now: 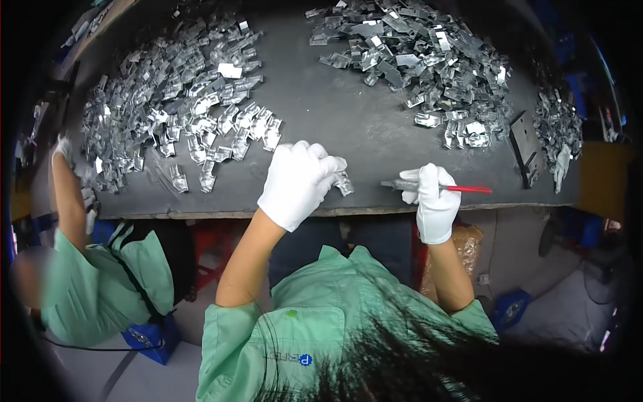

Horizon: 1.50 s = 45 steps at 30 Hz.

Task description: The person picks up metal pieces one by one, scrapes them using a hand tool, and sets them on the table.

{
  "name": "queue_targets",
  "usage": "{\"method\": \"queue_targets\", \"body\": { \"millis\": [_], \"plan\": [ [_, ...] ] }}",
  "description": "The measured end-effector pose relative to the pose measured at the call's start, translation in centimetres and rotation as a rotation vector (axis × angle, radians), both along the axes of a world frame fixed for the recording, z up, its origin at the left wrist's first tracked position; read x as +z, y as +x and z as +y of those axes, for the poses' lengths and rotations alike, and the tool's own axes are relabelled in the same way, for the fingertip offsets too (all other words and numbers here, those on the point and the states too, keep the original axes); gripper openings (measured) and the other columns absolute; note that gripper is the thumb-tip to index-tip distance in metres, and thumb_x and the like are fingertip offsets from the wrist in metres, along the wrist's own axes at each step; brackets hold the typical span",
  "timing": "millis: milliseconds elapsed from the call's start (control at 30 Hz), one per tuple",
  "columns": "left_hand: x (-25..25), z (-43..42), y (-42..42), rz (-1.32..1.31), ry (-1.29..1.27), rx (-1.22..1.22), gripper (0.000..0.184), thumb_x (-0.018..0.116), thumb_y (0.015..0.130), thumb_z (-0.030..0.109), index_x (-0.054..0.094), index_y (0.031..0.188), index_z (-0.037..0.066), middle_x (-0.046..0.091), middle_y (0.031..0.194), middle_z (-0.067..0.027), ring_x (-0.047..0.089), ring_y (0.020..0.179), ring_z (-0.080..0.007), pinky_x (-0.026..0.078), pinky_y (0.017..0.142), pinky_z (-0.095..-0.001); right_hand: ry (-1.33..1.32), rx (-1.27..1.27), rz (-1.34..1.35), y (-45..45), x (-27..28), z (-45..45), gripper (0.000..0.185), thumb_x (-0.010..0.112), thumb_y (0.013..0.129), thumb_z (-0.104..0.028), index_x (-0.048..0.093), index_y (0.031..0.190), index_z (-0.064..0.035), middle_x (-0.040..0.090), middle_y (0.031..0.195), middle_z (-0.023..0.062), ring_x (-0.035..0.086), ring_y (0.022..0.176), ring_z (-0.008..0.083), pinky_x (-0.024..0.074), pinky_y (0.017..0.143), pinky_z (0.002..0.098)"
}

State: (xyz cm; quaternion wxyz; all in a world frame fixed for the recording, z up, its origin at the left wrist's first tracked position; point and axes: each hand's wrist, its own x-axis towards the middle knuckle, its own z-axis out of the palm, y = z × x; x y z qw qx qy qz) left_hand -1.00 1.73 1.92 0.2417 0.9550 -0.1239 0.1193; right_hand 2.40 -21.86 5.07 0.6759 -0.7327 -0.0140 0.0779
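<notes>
My left hand [295, 182], in a white glove, is closed with its fingertips on a small shiny metal part [343, 183] near the table's front edge. To its right my right hand [434, 201], also gloved, grips a thin tool [469, 189] with a red end; the tool's greyish end points left toward the metal part, with a gap between them. A large pile of shiny metal parts [181, 87] spreads over the left of the dark table [315, 107]. Another pile of metal parts [429, 60] lies at the back right.
A dark flat bracket [526, 147] lies at the right, beside a smaller heap of parts [559, 127]. At the left sits a co-worker [107, 281] in a green shirt, with gloved hands at the table's left end. A wrapped package [462, 254] is below the front edge.
</notes>
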Motion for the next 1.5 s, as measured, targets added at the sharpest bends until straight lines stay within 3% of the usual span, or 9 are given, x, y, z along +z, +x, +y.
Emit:
{"method": "queue_targets", "body": {
  "millis": [333, 567, 700, 767, 900, 1067, 1300, 1367, 1500],
  "plan": [
    [-1.8, 0.8, 0.3, -0.088, -0.045, -0.114, 0.026, 0.075, 0.073, 0.014, 0.068, 0.097, 0.022, 0.06, 0.078, 0.0029, 0.057, 0.076, -0.0217, 0.042, 0.07, -0.0381, -0.68, 0.427, -0.864, 0.0, 1.0, 3.4, 0.005, 0.072, 0.084, -0.01, 0.068, 0.085, -0.0105, 0.057, 0.066, 0.0012, 0.055, 0.059, 0.0209, 0.0444, 0.056, 0.0359],
    [-1.9, 1.0, 0.6, -0.096, -0.101, -0.128, 0.023, 0.073, 0.074, 0.014, 0.068, 0.096, 0.021, 0.06, 0.074, 0.0015, 0.059, 0.073, -0.0223, 0.043, 0.066, -0.0388, -0.993, 0.426, -1.118, -1.8, 0.4, 5.0, 0.02, 0.076, 0.079, -0.019, 0.057, 0.082, -0.0161, 0.049, 0.064, -0.003, 0.051, 0.06, 0.0176, 0.0388, 0.053, 0.0333],
    [-1.7, 0.9, 0.5, -0.051, -0.05, -0.113, 0.02, 0.073, 0.075, 0.015, 0.069, 0.094, 0.02, 0.06, 0.074, 0.0014, 0.06, 0.075, -0.0223, 0.044, 0.068, -0.0385, -0.963, 0.521, -0.961, -0.2, 0.5, 4.5, 0.013, 0.072, 0.084, -0.019, 0.062, 0.084, -0.01, 0.052, 0.063, -0.0001, 0.054, 0.063, 0.02, 0.0426, 0.055, 0.0345],
    [-1.8, 0.8, 0.6, -0.067, -0.073, -0.116, 0.018, 0.072, 0.076, 0.015, 0.07, 0.093, 0.02, 0.061, 0.075, 0.0014, 0.06, 0.076, -0.0224, 0.044, 0.069, -0.0383, -0.331, 0.043, 0.389, 0.7, 1.7, 5.5, 0.009, 0.067, 0.087, -0.015, 0.068, 0.084, -0.0063, 0.069, 0.074, 0.008, 0.062, 0.062, 0.0175, 0.0478, 0.058, 0.0302],
    [-2.1, 0.6, 0.3, -0.071, -0.076, -0.104, 0.014, 0.072, 0.077, 0.015, 0.07, 0.091, 0.019, 0.061, 0.075, 0.0014, 0.06, 0.076, -0.0224, 0.044, 0.07, -0.0379, -0.225, 0.055, 0.085, -0.2, 0.5, 3.4, 0.002, 0.067, 0.085, -0.008, 0.068, 0.084, -0.0061, 0.069, 0.076, 0.0083, 0.061, 0.06, 0.0168, 0.0475, 0.056, 0.0314],
    [-1.8, 0.8, 0.5, -0.072, -0.076, -0.11, 0.013, 0.071, 0.078, 0.016, 0.07, 0.09, 0.019, 0.06, 0.074, 0.0015, 0.06, 0.076, -0.0221, 0.043, 0.069, -0.0378, -0.809, 0.457, -0.942, 0.1, 0.7, 3.4, 0.012, 0.073, 0.077, -0.003, 0.065, 0.08, -0.012, 0.056, 0.066, 0.0014, 0.057, 0.06, 0.0236, 0.0446, 0.054, 0.0359],
    [-1.9, 0.6, 0.6, -0.086, -0.06, -0.097, 0.002, 0.067, 0.08, 0.022, 0.065, 0.08, 0.02, 0.055, 0.072, 0.0025, 0.058, 0.075, -0.0198, 0.044, 0.068, -0.0382, -0.633, 0.405, -0.824, -0.3, -0.4, 4.2, 0.01, 0.069, 0.078, -0.003, 0.065, 0.079, -0.0122, 0.053, 0.063, 0.0016, 0.054, 0.059, 0.0222, 0.0433, 0.054, 0.0344],
    [-1.8, 0.7, 0.7, -0.088, -0.085, -0.104, 0.002, 0.067, 0.08, 0.022, 0.066, 0.08, 0.02, 0.056, 0.071, 0.0024, 0.058, 0.075, -0.0199, 0.044, 0.068, -0.0383, -0.241, 0.015, 0.311, 0.2, 0.5, 5.1, 0.028, 0.058, 0.101, -0.025, 0.066, 0.083, -0.004, 0.069, 0.075, 0.0063, 0.058, 0.056, 0.0136, 0.0447, 0.053, 0.0261],
    [-1.9, 0.9, 0.3, -0.058, -0.113, -0.131, 0.028, 0.074, 0.074, 0.011, 0.067, 0.099, 0.021, 0.061, 0.076, 0.0027, 0.059, 0.075, -0.0222, 0.042, 0.068, -0.0385, -0.101, -0.014, 0.254, 0.6, -1.0, 2.3, 0.038, 0.053, 0.105, -0.034, 0.065, 0.087, -0.0018, 0.072, 0.08, 0.0094, 0.06, 0.055, 0.0107, 0.0443, 0.05, 0.0229]
  ]
}}
